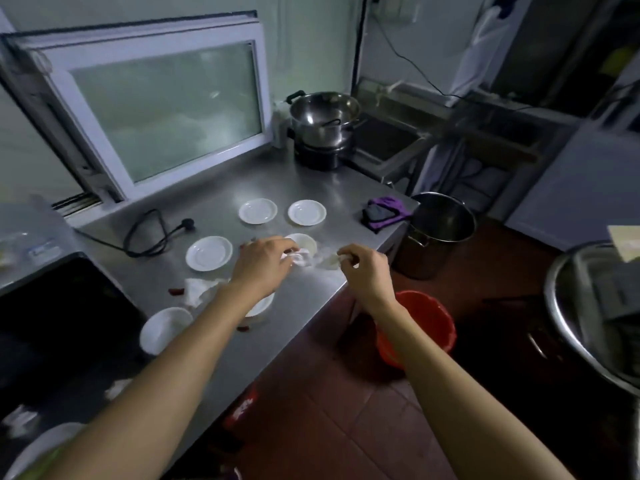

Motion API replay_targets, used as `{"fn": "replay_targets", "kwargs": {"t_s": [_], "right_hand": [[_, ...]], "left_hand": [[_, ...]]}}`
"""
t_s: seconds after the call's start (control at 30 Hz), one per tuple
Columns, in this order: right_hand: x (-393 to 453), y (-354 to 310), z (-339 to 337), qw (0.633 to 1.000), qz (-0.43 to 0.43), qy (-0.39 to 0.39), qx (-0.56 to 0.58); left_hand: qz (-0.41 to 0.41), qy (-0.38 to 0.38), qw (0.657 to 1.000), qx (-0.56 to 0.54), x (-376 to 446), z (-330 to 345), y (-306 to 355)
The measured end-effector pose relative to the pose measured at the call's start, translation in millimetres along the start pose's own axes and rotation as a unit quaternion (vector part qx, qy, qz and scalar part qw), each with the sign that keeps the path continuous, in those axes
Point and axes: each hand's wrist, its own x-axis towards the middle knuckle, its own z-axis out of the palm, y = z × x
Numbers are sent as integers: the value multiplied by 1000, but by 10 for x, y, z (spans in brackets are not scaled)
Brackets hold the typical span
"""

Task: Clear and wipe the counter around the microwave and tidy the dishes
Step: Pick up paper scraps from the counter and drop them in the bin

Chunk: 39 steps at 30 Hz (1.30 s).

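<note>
Steel counter [214,188] carries white saucers [209,253], bowls, crumpled tissue [199,289], red scraps [175,291]. Left hand [263,263] pinches tissue wad [300,257] beside small bowl [304,241]. Right hand [365,268] pinches second wad [330,261] at counter edge. Risk: left forearm crosses plate [261,304]; careless sweep likely knocks crockery onto floor beside red bucket [420,323].

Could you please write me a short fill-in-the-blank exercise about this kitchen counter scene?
1. The left hand grips a crumpled white ____.
2. The cloth at the counter's far right corner is black and ____.
3. The bucket on the floor is ____.

Missing words: tissue; purple; red
</note>
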Motion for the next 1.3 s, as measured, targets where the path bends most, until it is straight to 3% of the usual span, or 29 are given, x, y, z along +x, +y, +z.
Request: {"fn": "replay_targets", "kwargs": {"t_s": [0.27, 0.67, 1.03, 1.3], "right_hand": [[-157, 1003, -599, 992, 111, 51, -31], [233, 2221, -833, 958, 271, 6, -96], [523, 2998, -1137, 931, 348, -6, -113], [845, 3869, -1363, 926, 369, -28, -72]], "left_hand": [[65, -99, 992, -31, 446, 923, 751], [75, -247, 962, -88, 1361, 2436, 1047], [133, -343, 929, -41, 2158, 3266, 1657], [73, -388, 919, -9, 2557, 3961, 2003]]}}
